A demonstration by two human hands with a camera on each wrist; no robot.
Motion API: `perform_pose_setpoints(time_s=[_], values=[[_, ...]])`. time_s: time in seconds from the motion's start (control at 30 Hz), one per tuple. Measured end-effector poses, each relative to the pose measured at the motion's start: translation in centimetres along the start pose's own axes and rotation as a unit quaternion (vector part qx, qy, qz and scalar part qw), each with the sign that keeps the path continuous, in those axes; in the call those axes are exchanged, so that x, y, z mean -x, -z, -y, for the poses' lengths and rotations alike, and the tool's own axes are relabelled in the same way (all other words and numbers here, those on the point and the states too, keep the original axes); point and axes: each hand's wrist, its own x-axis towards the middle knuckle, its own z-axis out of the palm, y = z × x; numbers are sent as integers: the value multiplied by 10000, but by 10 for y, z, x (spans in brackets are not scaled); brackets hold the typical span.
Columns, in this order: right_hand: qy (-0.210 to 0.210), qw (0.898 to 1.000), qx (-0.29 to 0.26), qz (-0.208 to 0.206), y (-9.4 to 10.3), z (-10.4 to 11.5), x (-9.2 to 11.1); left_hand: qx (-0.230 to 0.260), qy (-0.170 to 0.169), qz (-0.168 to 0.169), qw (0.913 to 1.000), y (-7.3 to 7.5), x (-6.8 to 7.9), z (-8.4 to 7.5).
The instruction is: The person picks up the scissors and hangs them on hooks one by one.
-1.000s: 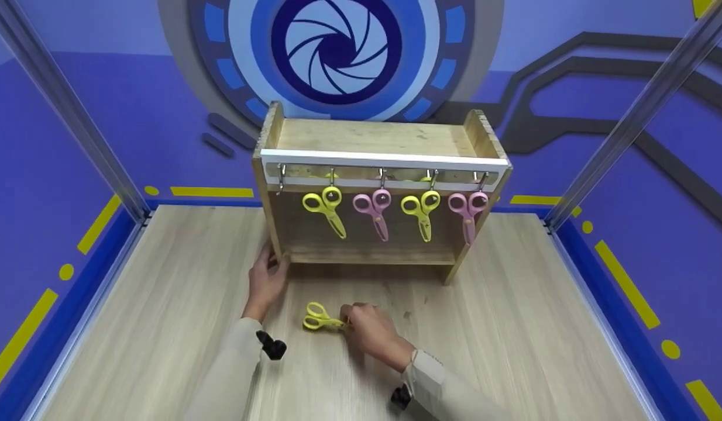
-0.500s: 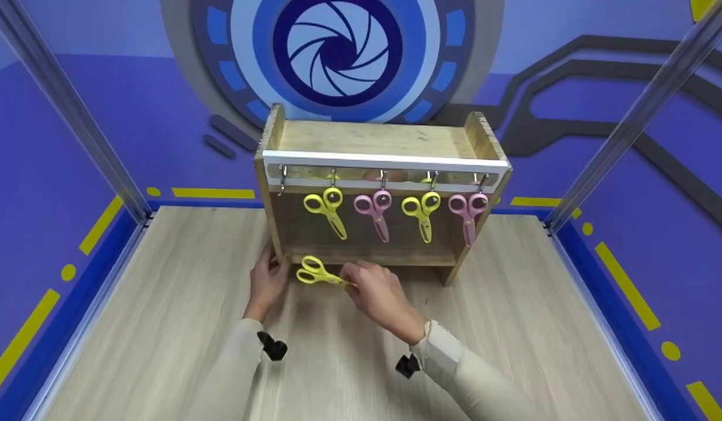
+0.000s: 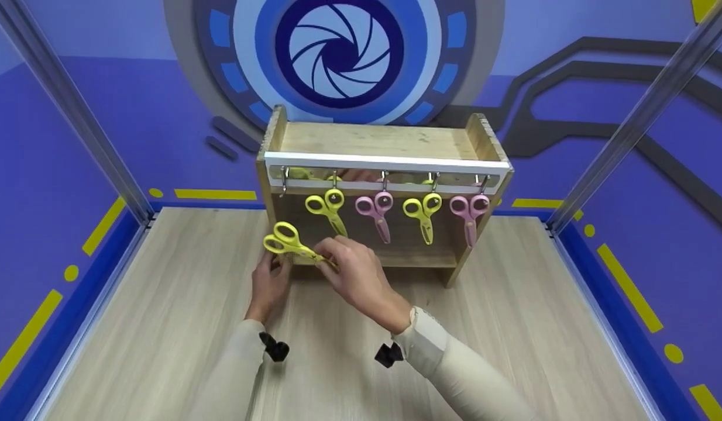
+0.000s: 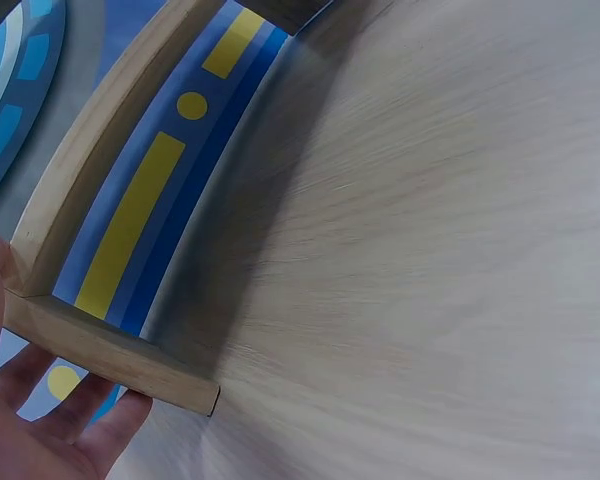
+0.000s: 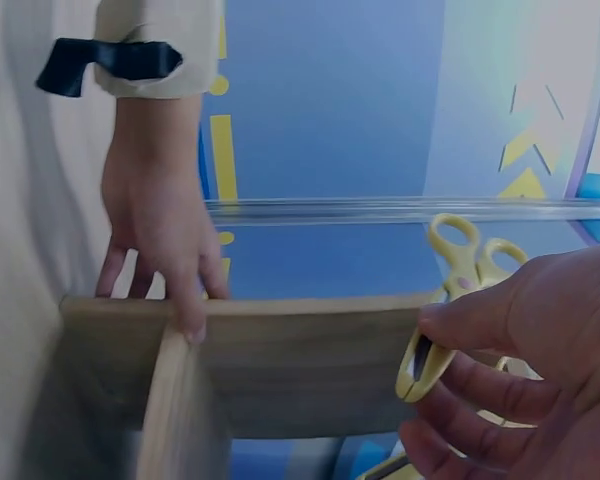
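Observation:
My right hand point(image 3: 361, 280) pinches a pair of yellow scissors point(image 3: 298, 248) by the blades between thumb and fingers. Its two finger loops point up and left, in front of the lower left part of a wooden shelf point(image 3: 372, 140). In the right wrist view the scissors point(image 5: 463, 268) are tilted, loops uppermost. My left hand point(image 3: 269, 292) grips the bottom of the shelf's left side panel; in the left wrist view the fingers lie on the outer side of that panel point(image 4: 120, 355). A bare hook point(image 3: 284, 178) is at the left end of the shelf's white rail point(image 3: 384, 159).
From the other hooks hang yellow scissors point(image 3: 336, 222), pink scissors point(image 3: 380, 221), a second yellow pair point(image 3: 425, 225) and a second pink pair point(image 3: 470, 225). The shelf stands on a wood-grain table point(image 3: 542, 327), between blue printed walls point(image 3: 647, 193) with metal posts.
My right hand has lifted the yellow scissors from the tabletop and carried them up and left toward the shelf's left side. My left hand has stayed on the side panel.

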Motion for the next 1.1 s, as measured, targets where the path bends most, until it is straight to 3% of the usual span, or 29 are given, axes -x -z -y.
perform_pose_setpoints(time_s=[0.27, 0.4, 0.7, 1.1], values=[[79, 9987, -184, -467, -3, 8, -17, 12, -210, 4, 9998, -1, 0, 1], [37, 9975, -341, -613, -5, 10, -22, -46, -95, -4, 9999, -1, 0, 0], [-231, 9960, -509, -691, -11, 9, -28, 16, 22, 55, 10000, 0, 1, 0], [-397, 9952, -334, -832, -22, 9, -29, 117, -100, 30, 9999, 1, 0, 1]])
